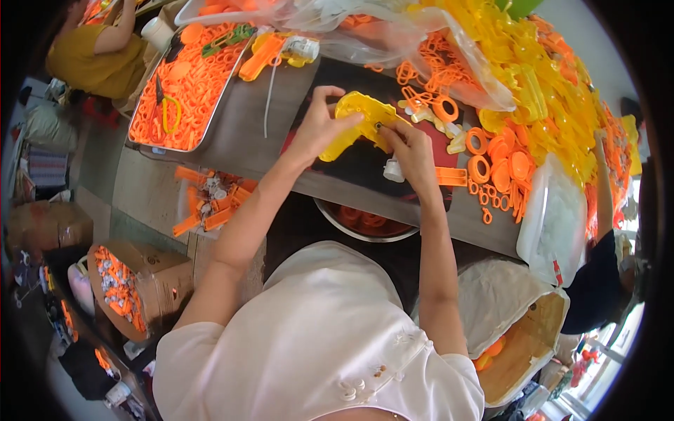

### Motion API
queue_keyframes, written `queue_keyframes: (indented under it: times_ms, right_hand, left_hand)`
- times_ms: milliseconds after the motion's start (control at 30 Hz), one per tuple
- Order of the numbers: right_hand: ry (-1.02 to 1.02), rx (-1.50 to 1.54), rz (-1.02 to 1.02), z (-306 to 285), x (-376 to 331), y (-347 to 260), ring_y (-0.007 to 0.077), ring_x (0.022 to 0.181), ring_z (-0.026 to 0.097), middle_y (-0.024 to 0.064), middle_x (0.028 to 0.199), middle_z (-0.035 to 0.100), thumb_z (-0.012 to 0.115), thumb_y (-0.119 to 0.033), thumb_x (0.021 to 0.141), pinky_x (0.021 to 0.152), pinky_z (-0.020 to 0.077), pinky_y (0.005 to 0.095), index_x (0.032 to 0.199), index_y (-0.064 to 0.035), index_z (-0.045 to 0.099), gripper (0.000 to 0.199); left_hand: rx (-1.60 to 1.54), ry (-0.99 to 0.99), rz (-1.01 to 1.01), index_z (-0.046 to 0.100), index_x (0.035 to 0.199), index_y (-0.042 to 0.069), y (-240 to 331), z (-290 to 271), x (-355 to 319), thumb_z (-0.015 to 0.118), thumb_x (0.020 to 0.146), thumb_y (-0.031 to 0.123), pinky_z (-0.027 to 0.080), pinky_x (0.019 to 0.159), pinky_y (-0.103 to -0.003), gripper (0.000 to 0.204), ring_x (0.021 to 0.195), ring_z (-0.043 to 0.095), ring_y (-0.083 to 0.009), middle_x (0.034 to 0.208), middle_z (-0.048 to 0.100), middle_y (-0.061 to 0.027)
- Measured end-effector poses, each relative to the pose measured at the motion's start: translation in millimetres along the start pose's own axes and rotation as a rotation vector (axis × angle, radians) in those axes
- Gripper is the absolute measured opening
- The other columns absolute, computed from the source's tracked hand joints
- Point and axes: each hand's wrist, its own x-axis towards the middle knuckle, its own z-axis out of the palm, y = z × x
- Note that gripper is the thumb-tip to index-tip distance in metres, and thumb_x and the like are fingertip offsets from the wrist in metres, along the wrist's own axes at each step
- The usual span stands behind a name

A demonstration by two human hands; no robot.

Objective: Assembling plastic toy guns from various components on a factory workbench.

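Observation:
My left hand (327, 128) is closed round the left side of a yellow translucent plastic shell (362, 112), thumb across its face. The fingers of my right hand (413, 149) pinch at the shell's right edge. A tiny dark spot shows at those fingertips, too small to name. The shell is held up over a dark red and black mat (330, 175) on the table. Just under my right hand lies a small white cylindrical piece (393, 170). To its right is an orange rectangular plastic piece (451, 176).
A metal tray (210, 126) of orange rings holds scissors (168, 112). Yellow shells (533, 91) are heaped at the back right, beside loose orange rings and discs (500, 158). A metal bowl (330, 210) sits below the table edge. Other people (95, 59) are at the far left and right.

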Motion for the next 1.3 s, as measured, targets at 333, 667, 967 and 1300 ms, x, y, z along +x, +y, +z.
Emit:
queue_keyframes:
  times_ms: [333, 667, 967, 1300]
  right_hand:
    - [-0.023, -0.074, -0.255, -7, -4, -2, 0.0135, 0.07, 0.054, 0.008, 0.085, 0.058, 0.069, -0.011, 0.084, 0.061, 0.0422, 0.0269, 0.088, 0.0031, 0.069, 0.014]
    - [-0.015, -0.084, -0.201, -9, -10, -1, 0.0135, 0.069, 0.053, 0.0081, 0.077, 0.058, 0.068, -0.011, 0.082, 0.06, 0.0409, 0.028, 0.084, 0.0042, 0.068, 0.015]
    - [0.053, -0.258, -0.23, -7, -13, -8, 0.0185, 0.069, 0.056, 0.0105, 0.073, 0.057, 0.067, -0.011, 0.081, 0.061, 0.0433, 0.032, 0.08, 0.0038, 0.066, 0.015]
    - [-0.146, -0.074, -0.086, -24, -13, -6, 0.0176, 0.072, 0.057, 0.0088, 0.079, 0.06, 0.065, -0.012, 0.083, 0.065, 0.0435, 0.0291, 0.082, 0.0035, 0.066, 0.016]
  left_hand:
    - [0.191, -0.105, 0.074, 0.042, 0.122, 0.003, 5, 9, -7, 0.054, 0.095, 0.002, 0.057, 0.053, -0.025, 0.029, 0.072, 0.07, -0.0171, 0.101, 0.062, -0.0095]
    - [0.23, -0.059, 0.15, 0.044, 0.114, 0.001, 5, 15, -10, 0.052, 0.093, 0.0, 0.055, 0.048, -0.03, 0.024, 0.063, 0.07, -0.0215, 0.093, 0.065, -0.0159]
    - [0.356, -0.032, 0.265, 0.044, 0.113, 0.0, 14, 28, -23, 0.051, 0.092, -0.003, 0.055, 0.054, -0.035, 0.022, 0.062, 0.068, -0.0274, 0.09, 0.063, -0.0189]
    - [0.512, 0.045, 0.461, 0.046, 0.117, 0.002, 5, 36, -30, 0.05, 0.095, -0.001, 0.052, 0.052, -0.032, 0.022, 0.059, 0.067, -0.0218, 0.088, 0.061, -0.0157]
